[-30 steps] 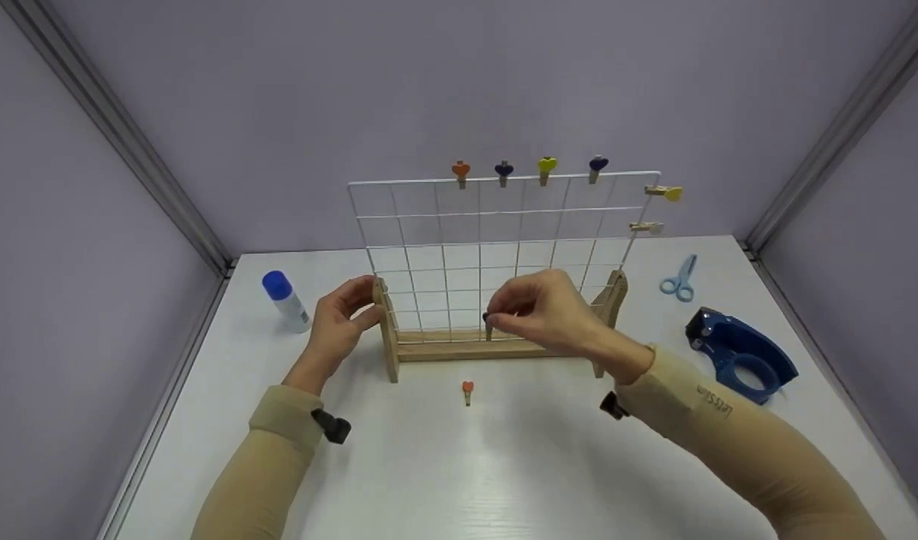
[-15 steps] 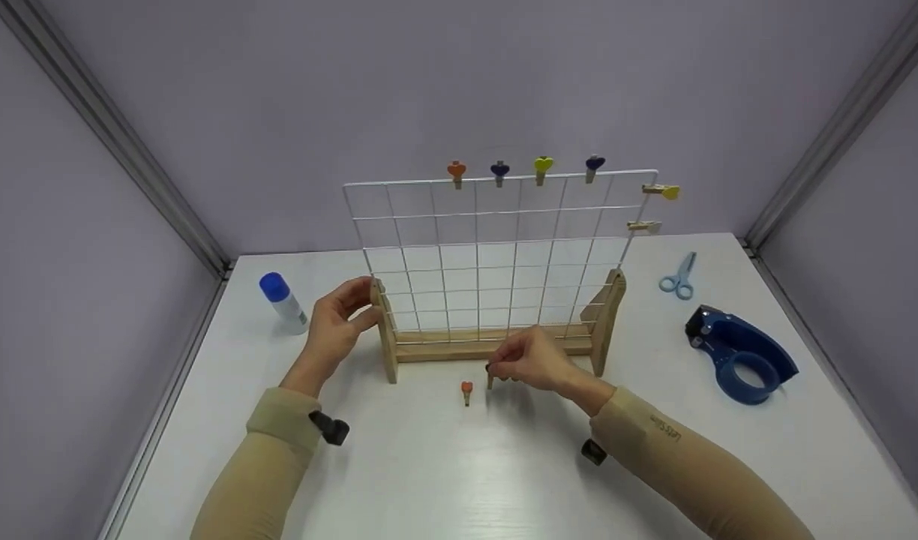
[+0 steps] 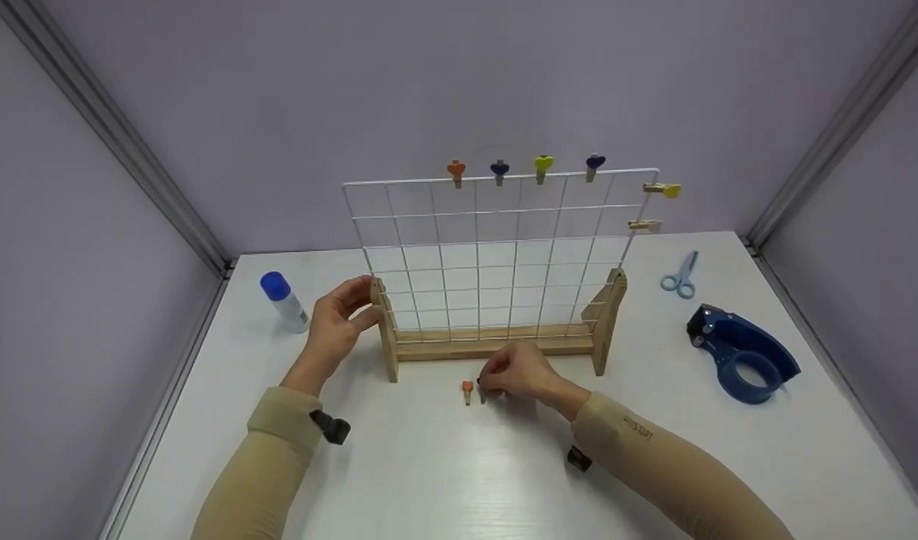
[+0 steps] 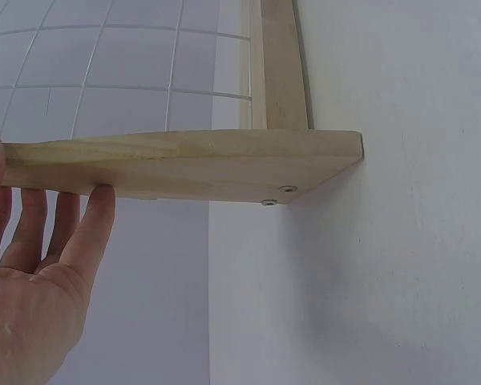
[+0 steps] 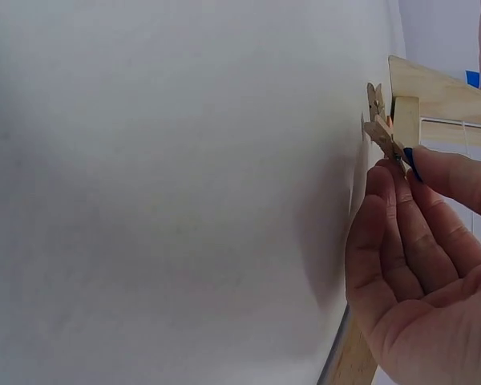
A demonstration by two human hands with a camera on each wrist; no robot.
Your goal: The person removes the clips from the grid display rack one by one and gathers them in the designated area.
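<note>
Left hand (image 3: 337, 321) grips wooden stand post (image 3: 386, 330), fingers curled round it. Right hand (image 3: 520, 376) pinches blue clip (image 5: 387, 138) down at tabletop (image 3: 459, 465), right beside orange clip (image 3: 467, 390).

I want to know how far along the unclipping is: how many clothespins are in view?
8: four on the grid's top wire, two on its right edge, an orange one on the table, one pinched by the right hand.

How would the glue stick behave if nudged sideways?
The glue stick stands upright, tall and narrow, so a nudge near its blue cap would probably tip it. Being round, it would likely roll on the smooth table afterwards. It looks like light plastic, so probably easy to shift.
</note>
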